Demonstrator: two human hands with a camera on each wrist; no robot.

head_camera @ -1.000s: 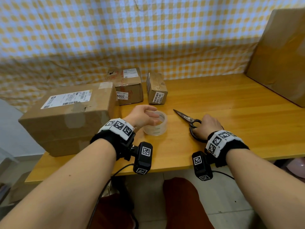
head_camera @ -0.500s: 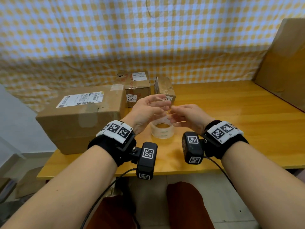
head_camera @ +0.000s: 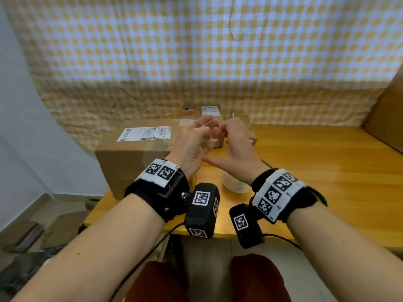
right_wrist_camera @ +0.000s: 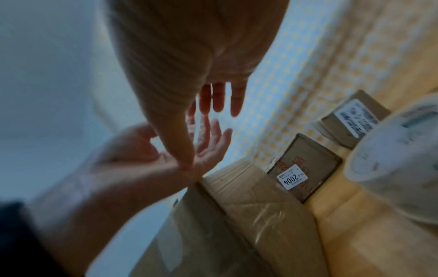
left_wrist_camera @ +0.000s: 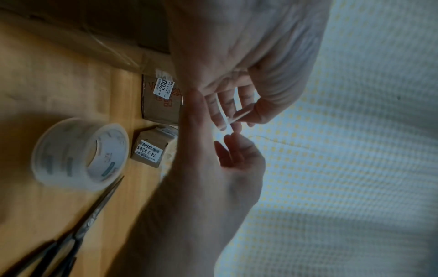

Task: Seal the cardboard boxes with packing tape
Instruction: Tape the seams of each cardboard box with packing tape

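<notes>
Hands: I see both raised together above the worktop [head_camera: 316, 162], fingertips meeting in front of the boxes.
Left hand [head_camera: 194, 142]: palm turned inward, fingers spread and loosely bent; in the left wrist view its fingertips pinch a thin pale strip [left_wrist_camera: 233, 119], seemingly a piece of tape.
Right hand [head_camera: 236, 142]: thumb and fingers curled toward the same strip; I cannot tell whether it grips the strip or only touches it.
Tape roll [head_camera: 234, 184]: clear packing tape, lying flat on the worktop below my right wrist, partly hidden by it.
Scissors [left_wrist_camera: 78, 230]: lying on the worktop just beside the tape roll, blades pointing toward it; held by neither hand.
Large box [head_camera: 135, 153]: on the worktop's left end, white shipping label on top, behind my left wrist.
Small boxes [left_wrist_camera: 156, 116]: two, side by side beyond the tape roll, each with a white sticker.
Backdrop: yellow checked cloth [head_camera: 196, 57] hanging behind the worktop.
</notes>
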